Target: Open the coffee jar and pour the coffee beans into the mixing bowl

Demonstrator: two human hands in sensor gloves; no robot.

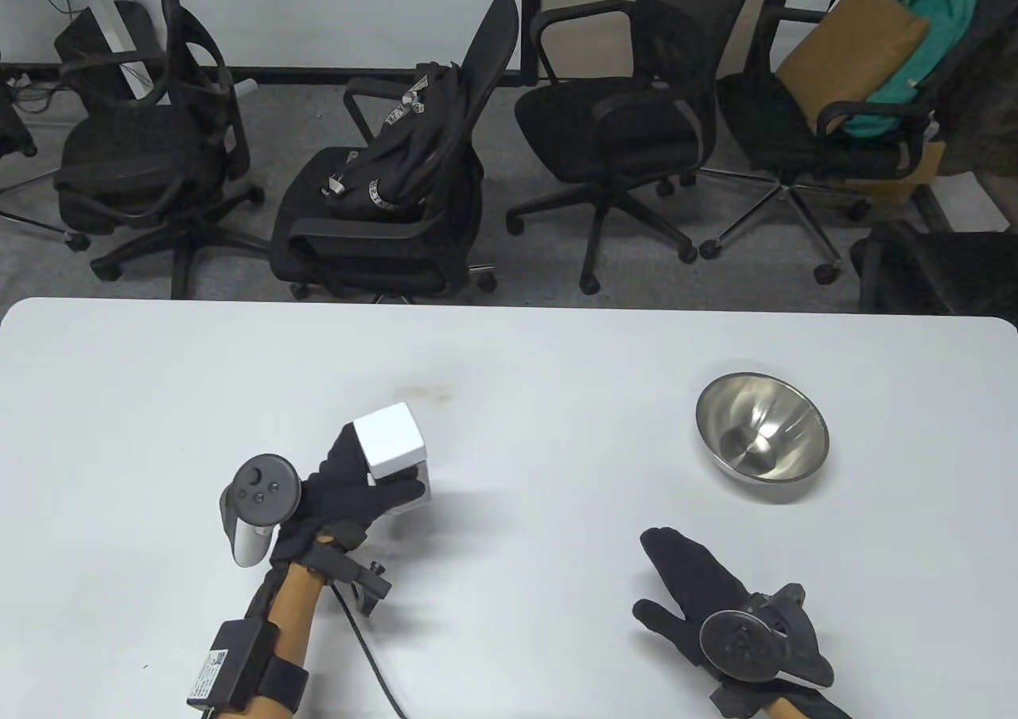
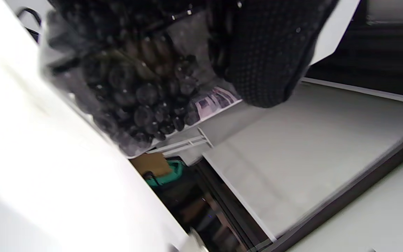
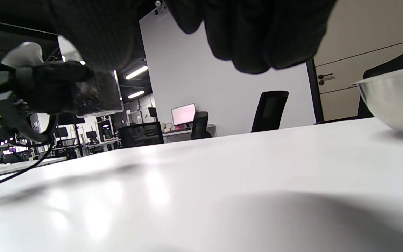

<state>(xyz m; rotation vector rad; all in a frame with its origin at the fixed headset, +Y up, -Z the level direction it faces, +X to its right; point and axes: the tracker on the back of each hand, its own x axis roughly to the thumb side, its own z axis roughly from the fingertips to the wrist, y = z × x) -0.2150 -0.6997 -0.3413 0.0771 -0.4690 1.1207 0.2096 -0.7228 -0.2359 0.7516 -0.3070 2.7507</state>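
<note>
Coffee jar (image 1: 392, 452) sits in my left hand (image 1: 350, 488), on the left half of the white table (image 1: 509, 369); I see the gloved fingers wrapped round its clear body below the white square lid (image 1: 387, 439), which is on. From the left wrist view I make out dark coffee beans (image 2: 142, 94) through the clear wall, and a gloved finger (image 2: 264, 52) pressed against the jar beside a small printed label (image 2: 215, 99). The jar looks lifted clear of the table in the right wrist view, though I cannot be sure. My right hand (image 1: 700, 592) lies low near the table's front edge, right of centre, fingers stretched out and spread, holding nothing. The steel mixing bowl (image 1: 762, 437) stands on the table beyond that hand, well apart from the jar, and I see no beans in it. The tracker (image 1: 258, 504) rides on the back of my left hand. Office chairs (image 1: 612, 130) stand behind the table.
</note>
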